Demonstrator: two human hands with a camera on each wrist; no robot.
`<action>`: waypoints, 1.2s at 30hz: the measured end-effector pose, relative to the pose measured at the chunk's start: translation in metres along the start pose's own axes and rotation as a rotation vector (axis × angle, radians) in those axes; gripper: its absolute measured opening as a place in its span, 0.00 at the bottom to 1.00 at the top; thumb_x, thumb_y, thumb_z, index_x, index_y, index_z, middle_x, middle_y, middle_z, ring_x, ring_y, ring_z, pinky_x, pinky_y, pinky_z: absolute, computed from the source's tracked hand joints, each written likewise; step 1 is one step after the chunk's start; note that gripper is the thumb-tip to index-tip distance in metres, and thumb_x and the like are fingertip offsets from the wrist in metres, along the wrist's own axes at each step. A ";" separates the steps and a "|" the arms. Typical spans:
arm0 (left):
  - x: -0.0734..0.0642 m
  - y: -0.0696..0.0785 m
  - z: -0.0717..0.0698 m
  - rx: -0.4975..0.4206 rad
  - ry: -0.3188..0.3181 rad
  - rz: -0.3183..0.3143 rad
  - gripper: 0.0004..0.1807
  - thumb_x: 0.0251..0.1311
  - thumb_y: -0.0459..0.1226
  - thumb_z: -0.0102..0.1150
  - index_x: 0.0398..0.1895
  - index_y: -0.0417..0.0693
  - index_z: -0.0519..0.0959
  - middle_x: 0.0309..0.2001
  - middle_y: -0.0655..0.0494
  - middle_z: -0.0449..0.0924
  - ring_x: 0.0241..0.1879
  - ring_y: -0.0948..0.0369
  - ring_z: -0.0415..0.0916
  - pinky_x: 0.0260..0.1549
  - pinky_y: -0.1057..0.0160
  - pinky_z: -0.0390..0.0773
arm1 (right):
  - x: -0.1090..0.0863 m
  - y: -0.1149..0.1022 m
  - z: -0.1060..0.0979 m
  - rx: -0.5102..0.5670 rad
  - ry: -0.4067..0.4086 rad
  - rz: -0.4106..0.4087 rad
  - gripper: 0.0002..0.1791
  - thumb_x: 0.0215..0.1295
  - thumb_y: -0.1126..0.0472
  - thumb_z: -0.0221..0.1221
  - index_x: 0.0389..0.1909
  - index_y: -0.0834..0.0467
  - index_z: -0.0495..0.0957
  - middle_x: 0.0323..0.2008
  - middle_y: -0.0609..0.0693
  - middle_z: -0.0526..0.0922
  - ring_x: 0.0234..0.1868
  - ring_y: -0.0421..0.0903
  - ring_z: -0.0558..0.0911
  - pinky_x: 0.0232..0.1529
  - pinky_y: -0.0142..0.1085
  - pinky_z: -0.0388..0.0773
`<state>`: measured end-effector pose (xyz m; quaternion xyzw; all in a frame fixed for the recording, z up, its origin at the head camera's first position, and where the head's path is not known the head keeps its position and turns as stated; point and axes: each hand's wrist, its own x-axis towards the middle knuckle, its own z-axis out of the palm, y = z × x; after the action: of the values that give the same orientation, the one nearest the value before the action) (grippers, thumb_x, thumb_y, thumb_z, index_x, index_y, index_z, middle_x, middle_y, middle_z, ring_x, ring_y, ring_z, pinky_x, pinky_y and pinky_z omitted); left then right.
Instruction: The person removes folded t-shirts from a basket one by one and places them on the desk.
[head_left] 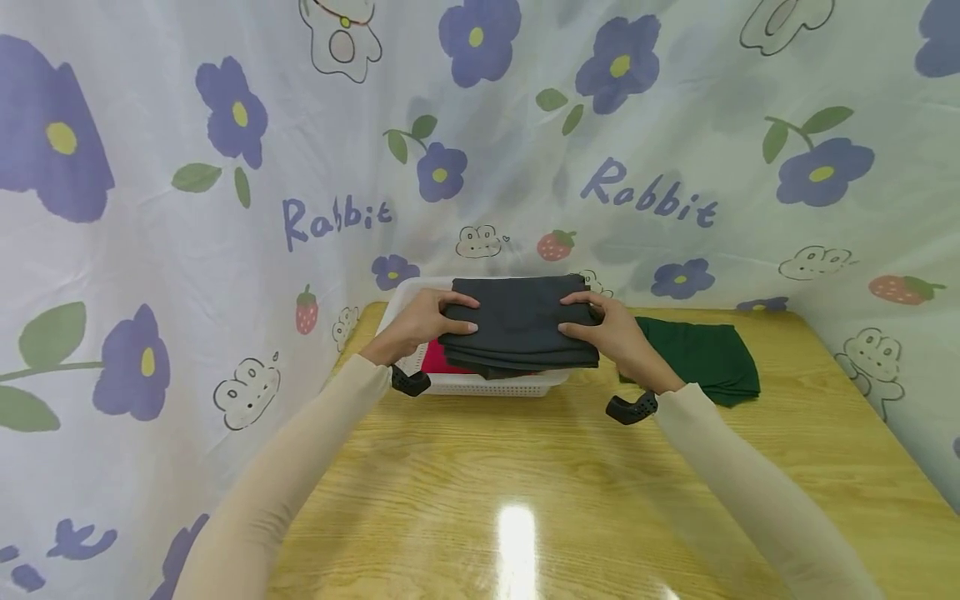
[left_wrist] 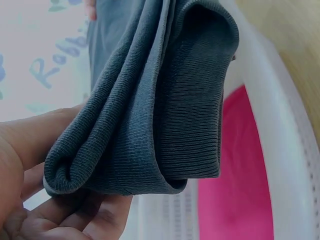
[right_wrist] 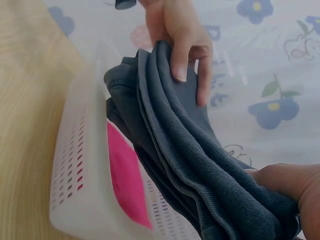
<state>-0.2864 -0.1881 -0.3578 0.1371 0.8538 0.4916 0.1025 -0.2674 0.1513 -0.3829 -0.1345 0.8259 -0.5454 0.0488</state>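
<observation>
A folded dark grey garment (head_left: 521, 312) in several layers is held level over a white plastic basket (head_left: 480, 389). My left hand (head_left: 426, 319) grips its left end, thumb on top and fingers curled under the fold in the left wrist view. My right hand (head_left: 611, 329) holds the opposite end, its thumb (right_wrist: 280, 177) lying over the upper layers. A ribbed band (left_wrist: 192, 110) shows at the garment's side. Beneath it, a flat crimson-pink cloth (left_wrist: 237, 165) lies inside the basket. The garment hides most of the basket's inside.
A folded dark green cloth (head_left: 701, 358) lies on the wooden table (head_left: 465, 475) to the right of the basket. A white curtain (head_left: 517, 167) printed with flowers and rabbits hangs behind the table and along its left side.
</observation>
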 end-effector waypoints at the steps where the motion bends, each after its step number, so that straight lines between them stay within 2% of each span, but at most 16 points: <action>1: -0.001 0.002 0.003 0.004 -0.001 0.005 0.24 0.61 0.37 0.75 0.61 0.51 0.84 0.64 0.49 0.74 0.52 0.52 0.79 0.42 0.62 0.80 | -0.003 0.000 -0.003 -0.007 0.004 0.001 0.25 0.69 0.53 0.69 0.65 0.47 0.77 0.79 0.54 0.57 0.78 0.59 0.58 0.60 0.56 0.76; 6: -0.001 0.011 0.018 0.034 -0.006 0.031 0.22 0.59 0.39 0.76 0.58 0.55 0.85 0.64 0.53 0.73 0.57 0.55 0.72 0.44 0.61 0.80 | -0.019 0.005 -0.018 0.004 0.010 0.013 0.26 0.69 0.52 0.69 0.66 0.47 0.76 0.79 0.54 0.57 0.74 0.59 0.65 0.56 0.54 0.79; 12: -0.002 0.020 0.040 -0.047 -0.062 0.026 0.23 0.58 0.37 0.77 0.58 0.55 0.85 0.61 0.51 0.75 0.51 0.55 0.82 0.43 0.58 0.85 | -0.040 0.015 -0.036 -0.043 0.030 0.034 0.27 0.67 0.48 0.70 0.65 0.45 0.77 0.79 0.54 0.57 0.74 0.59 0.65 0.58 0.55 0.76; 20: -0.005 0.030 0.073 -0.076 -0.079 0.058 0.23 0.57 0.35 0.77 0.58 0.52 0.86 0.56 0.50 0.79 0.48 0.56 0.84 0.43 0.59 0.85 | -0.069 0.029 -0.056 -0.032 0.048 0.050 0.29 0.66 0.47 0.70 0.66 0.47 0.76 0.76 0.55 0.62 0.65 0.59 0.73 0.48 0.43 0.81; 28: -0.008 0.036 0.104 -0.030 -0.090 0.115 0.23 0.57 0.38 0.78 0.58 0.56 0.86 0.57 0.52 0.79 0.47 0.58 0.83 0.42 0.61 0.85 | -0.098 0.041 -0.074 -0.091 0.086 0.066 0.32 0.65 0.45 0.71 0.67 0.49 0.76 0.75 0.56 0.65 0.67 0.60 0.70 0.49 0.43 0.79; 33: -0.008 0.040 0.123 0.000 -0.112 0.156 0.24 0.56 0.38 0.78 0.58 0.56 0.86 0.56 0.54 0.80 0.47 0.60 0.83 0.44 0.63 0.84 | -0.114 0.052 -0.086 -0.095 0.095 0.050 0.32 0.66 0.47 0.70 0.68 0.51 0.75 0.74 0.57 0.65 0.63 0.58 0.72 0.46 0.38 0.80; 36: -0.007 0.040 0.135 0.034 -0.120 0.169 0.24 0.56 0.39 0.79 0.58 0.58 0.86 0.52 0.57 0.82 0.48 0.63 0.80 0.45 0.65 0.82 | -0.124 0.061 -0.092 -0.103 0.098 0.050 0.31 0.67 0.48 0.69 0.68 0.52 0.75 0.72 0.57 0.66 0.61 0.56 0.72 0.45 0.35 0.80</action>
<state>-0.2321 -0.0613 -0.3896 0.2395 0.8398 0.4747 0.1091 -0.1795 0.2900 -0.4099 -0.0891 0.8573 -0.5069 0.0148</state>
